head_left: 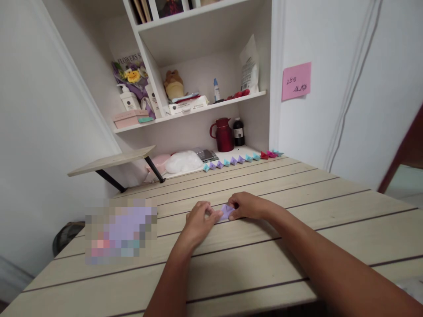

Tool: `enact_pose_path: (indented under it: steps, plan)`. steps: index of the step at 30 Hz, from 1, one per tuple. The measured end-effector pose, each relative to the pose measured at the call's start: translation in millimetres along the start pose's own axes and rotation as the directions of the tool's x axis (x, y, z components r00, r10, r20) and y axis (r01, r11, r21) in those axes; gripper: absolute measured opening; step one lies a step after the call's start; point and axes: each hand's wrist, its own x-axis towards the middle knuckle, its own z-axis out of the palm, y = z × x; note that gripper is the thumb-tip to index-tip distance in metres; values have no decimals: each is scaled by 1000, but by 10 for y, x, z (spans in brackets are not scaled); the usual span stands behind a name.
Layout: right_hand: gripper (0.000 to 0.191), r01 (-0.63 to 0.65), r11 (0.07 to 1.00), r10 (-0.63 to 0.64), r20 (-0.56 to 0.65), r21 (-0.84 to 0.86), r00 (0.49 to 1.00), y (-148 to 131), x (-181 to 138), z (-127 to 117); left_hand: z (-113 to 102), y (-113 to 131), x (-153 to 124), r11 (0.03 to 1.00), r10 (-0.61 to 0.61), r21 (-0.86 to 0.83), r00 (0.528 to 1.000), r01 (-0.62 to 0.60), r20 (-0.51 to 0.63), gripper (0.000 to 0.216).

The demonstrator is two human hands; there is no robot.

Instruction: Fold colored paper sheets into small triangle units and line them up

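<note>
A small piece of folded purple paper [227, 212] lies low over the wooden table [251, 251], between my two hands. My left hand [200, 219] is closed at its left edge, with the thumb pressed on the paper. At the upper right of the same paper, my right hand [246, 206] pinches it between thumb and curled fingers. Part of the paper is hidden under the fingertips. Along the table's far edge stands a row of several small folded paper figures [233, 160] in teal, purple, red and pink.
A pixelated patch [122, 231] with purple, pink and teal colours covers the table's left side. Behind it stands a small raised wooden stand [112, 160] on black legs. A red jug [224, 135], a dark bottle [238, 132] and a white fluffy thing [184, 162] sit at the back.
</note>
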Motion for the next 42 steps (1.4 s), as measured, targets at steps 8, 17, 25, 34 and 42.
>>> enact_pose_path:
  steps: [8, 17, 25, 34, 42]
  plan:
    - [24, -18, 1000, 18, -8, 21, 1000, -2, -12, 2, 176, 21, 116, 991, -42, 126, 997, 51, -72, 13]
    - [24, -39, 999, 39, -48, 3, 998, 10, -23, -18, 177, 0, 128, 981, -88, 167, 992, 103, -92, 24]
    - [21, -70, 993, 55, -150, -92, 987, -30, 5, 44, 193, 63, 117, 955, -42, 289, 996, 62, -75, 21]
    - [23, 14, 995, -31, -167, -101, 986, -34, -10, 35, 198, 43, 95, 962, 123, 251, 991, -107, -51, 28]
    - [23, 24, 997, -35, -151, -75, 988, 32, 19, 28, 210, 20, 105, 938, 166, 299, 984, -177, 61, 36]
